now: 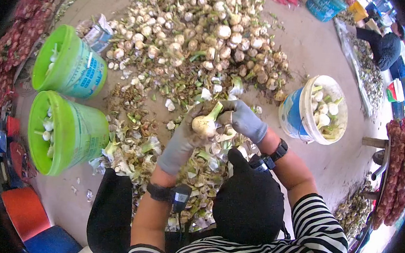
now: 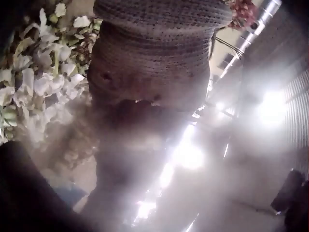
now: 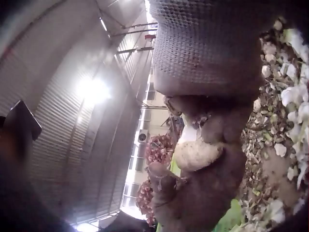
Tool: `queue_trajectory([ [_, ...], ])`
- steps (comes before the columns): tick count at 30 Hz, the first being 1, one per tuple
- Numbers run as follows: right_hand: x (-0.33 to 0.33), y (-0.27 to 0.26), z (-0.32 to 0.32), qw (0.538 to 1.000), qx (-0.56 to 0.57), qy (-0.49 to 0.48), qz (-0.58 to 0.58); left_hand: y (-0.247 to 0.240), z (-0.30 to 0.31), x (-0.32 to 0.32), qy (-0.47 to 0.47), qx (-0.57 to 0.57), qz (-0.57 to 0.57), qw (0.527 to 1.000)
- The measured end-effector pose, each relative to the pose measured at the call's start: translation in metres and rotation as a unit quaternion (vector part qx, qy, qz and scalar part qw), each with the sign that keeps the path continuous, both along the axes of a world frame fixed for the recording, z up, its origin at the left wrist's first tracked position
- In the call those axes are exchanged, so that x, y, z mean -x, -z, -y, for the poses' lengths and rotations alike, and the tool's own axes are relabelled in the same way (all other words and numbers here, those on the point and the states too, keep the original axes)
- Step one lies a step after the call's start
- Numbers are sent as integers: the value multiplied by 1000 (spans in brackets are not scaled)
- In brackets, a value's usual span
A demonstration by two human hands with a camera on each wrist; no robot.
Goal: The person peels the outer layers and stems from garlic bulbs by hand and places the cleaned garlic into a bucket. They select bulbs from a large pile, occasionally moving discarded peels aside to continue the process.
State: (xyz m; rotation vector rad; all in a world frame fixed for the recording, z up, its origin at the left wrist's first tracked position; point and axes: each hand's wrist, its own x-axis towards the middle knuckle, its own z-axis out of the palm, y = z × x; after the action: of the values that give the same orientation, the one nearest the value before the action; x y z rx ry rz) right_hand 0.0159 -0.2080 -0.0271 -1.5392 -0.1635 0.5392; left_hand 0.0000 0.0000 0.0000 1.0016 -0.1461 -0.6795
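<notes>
A whitish garlic bulb (image 1: 204, 125) with a thick green stem is held up over the heap of peelings. My gloved left hand (image 1: 182, 138) grips it from the left, fingers curled round its underside. From the right, my gloved right hand (image 1: 245, 120) has its curled fingers at the stem. In the right wrist view the garlic bulb (image 3: 198, 154) sits between both hands, with the right fingers closed against its stem end. The left wrist view shows mainly the grey glove (image 2: 149, 63) of the left hand; its fingertips and the bulb are hidden there.
A large pile of garlic bulbs (image 1: 219, 32) lies ahead. Two green buckets (image 1: 76, 131) stand at left, and a white-and-blue bucket (image 1: 294, 112) at right; all contain trimmed bulbs. Loose peelings (image 1: 133, 157) cover the floor below the hands. Red net sacks (image 1: 393, 175) are at far right.
</notes>
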Motion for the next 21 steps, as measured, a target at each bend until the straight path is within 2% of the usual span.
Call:
queue_trajectory([
  [1, -11, 10, 2, 986, 29, -17, 162, 3, 5, -6, -21, -19, 63, 998],
  [2, -21, 21, 5, 946, 55, -33, 318, 6, 8, -11, -43, -39, 124, 991],
  [3, 12, -38, -6, 941, 73, -42, 328, -35, -2, 21, -49, -19, 133, 990],
  [4, 19, -63, -15, 981, 27, -1, 190, -41, -6, 24, -62, 8, 90, 994],
  [5, 26, -84, -21, 998, -19, 41, 44, -47, -9, 27, -72, 36, 44, 996],
  [7, 28, -105, -22, 997, 0, 49, 59, -67, -7, 36, -98, 36, 73, 992],
  [9, 26, -120, -24, 990, 88, 42, 102, -73, -6, 37, -102, 16, 93, 990],
  [11, 32, -143, -25, 991, 91, 43, 89, -87, -10, 40, -96, 28, 92, 991],
  [15, 44, -169, -21, 992, 53, 18, 112, -106, -10, 49, -61, 76, 72, 993],
  [17, 49, -178, -19, 981, 72, 18, 179, -116, -4, 56, -85, 101, 94, 987],
  [18, 53, -182, -17, 991, 37, 20, 130, -129, 0, 65, -113, 80, 113, 984],
  [21, 68, -200, -15, 981, -37, 44, 188, -151, 8, 75, -104, 113, 93, 984],
])
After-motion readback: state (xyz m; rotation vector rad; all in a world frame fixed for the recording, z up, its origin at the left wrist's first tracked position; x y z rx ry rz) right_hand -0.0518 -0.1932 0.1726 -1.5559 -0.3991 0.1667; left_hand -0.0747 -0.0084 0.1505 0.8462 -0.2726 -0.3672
